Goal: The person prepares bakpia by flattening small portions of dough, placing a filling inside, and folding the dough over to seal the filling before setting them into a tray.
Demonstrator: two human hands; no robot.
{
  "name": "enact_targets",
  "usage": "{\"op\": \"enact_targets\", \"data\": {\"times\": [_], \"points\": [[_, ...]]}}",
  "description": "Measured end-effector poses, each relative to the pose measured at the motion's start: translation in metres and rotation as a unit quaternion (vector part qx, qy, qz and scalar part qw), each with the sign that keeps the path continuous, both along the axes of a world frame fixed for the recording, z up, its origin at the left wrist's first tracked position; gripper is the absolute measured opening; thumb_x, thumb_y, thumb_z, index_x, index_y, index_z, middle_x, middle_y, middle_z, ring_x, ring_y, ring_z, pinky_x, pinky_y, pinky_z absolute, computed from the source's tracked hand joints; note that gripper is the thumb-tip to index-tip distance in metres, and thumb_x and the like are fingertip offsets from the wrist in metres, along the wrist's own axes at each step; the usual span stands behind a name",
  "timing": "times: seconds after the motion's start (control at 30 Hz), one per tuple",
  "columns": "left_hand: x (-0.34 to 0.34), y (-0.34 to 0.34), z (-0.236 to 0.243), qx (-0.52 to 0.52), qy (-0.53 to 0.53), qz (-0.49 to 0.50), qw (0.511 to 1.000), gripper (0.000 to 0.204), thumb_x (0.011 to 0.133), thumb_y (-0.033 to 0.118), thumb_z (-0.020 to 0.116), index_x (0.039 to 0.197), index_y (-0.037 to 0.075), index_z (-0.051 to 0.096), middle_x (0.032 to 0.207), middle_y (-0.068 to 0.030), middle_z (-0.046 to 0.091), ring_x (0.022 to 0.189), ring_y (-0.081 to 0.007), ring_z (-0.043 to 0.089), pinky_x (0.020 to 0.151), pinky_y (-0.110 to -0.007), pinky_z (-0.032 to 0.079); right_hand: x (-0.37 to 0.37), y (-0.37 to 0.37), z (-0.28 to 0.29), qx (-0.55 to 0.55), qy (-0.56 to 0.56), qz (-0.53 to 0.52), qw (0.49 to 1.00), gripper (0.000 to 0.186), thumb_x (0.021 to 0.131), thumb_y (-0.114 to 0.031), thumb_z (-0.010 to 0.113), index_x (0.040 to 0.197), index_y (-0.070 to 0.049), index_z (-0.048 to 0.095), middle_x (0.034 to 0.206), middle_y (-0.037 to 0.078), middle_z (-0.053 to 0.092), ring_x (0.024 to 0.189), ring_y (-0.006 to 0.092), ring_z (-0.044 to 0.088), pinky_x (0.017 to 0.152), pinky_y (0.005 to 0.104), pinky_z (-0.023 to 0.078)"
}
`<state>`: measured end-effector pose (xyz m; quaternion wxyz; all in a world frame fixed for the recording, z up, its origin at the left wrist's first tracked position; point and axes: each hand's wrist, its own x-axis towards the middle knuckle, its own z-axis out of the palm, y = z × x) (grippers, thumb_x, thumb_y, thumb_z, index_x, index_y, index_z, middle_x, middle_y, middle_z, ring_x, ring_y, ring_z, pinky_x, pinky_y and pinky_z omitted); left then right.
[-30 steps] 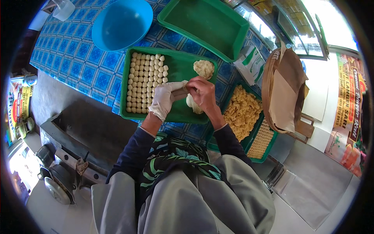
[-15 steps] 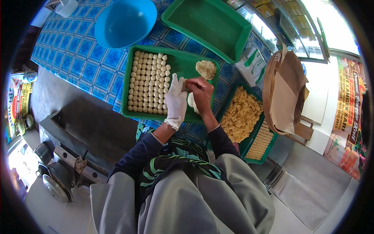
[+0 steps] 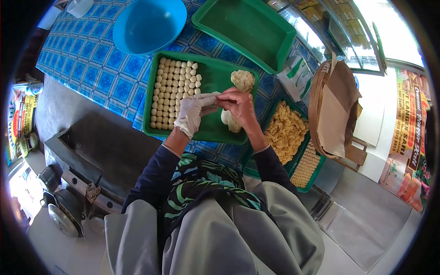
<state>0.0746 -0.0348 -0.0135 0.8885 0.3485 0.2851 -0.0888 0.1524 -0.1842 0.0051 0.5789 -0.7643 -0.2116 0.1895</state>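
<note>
My left hand [image 3: 195, 110] wears a white glove, its fingers pressed together and pointing right. Against its fingertips my right hand [image 3: 240, 104], bare, is closed in a pinch; whatever lies between them is too small or hidden to make out. Both are above a green tray [image 3: 211, 75]. Rows of small pale dough balls [image 3: 174, 87] fill the tray's left part, partly covered by my left hand. A rough lump of dough [image 3: 243, 80] lies at the tray's far right. Beside my right wrist, a smoother pale dough piece [image 3: 230, 121] is partly hidden.
Behind the tray stand a blue basin [image 3: 149, 25] and another green tray [image 3: 245, 32]. To the right are a heap of yellowish dough pieces [image 3: 286, 133], a tray of small balls [image 3: 306, 169], a plastic packet [image 3: 295, 75] and a round wooden-rimmed sieve [image 3: 318, 110]. Blue patterned cloth [image 3: 98, 64] covers the table.
My left hand has turned from pointing away to pointing right, its wrist shifting left. My right hand stays close to its fingertips, moving slightly right.
</note>
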Motion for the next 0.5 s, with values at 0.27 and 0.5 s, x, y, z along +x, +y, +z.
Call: {"op": "enact_targets", "data": {"times": [0.27, 0.5], "points": [[-0.007, -0.042, 0.017, 0.412, -0.055, 0.009, 0.91, 0.052, 0.081, -0.014, 0.05, 0.132, -0.005, 0.05, 0.122, -0.0172, 0.061, 0.113, -0.0215, 0.058, 0.095, -0.028, 0.045, -0.006, 0.014, -0.017, -0.034, 0.204, -0.162, 0.965, 0.019, 0.077, -0.004, 0.072, 0.094, 0.005, 0.07, 0.076, 0.011, 0.069, 0.066, 0.0151, 0.066, 0.057, 0.0276, 0.053], [-0.013, -0.027, 0.01, 0.162, -0.119, 0.142, 0.969, 0.069, 0.079, -0.016, 0.039, 0.146, -0.006, 0.023, 0.144, -0.0205, 0.04, 0.134, -0.0275, 0.04, 0.111, -0.035, 0.033, -0.012, 0.032, -0.023, 0.032, 0.172, -0.165, 0.971, 0.019, 0.084, -0.001, 0.061, 0.101, 0.005, 0.069, 0.082, 0.013, 0.069, 0.071, 0.0187, 0.068, 0.06, 0.0301, 0.055]]}}
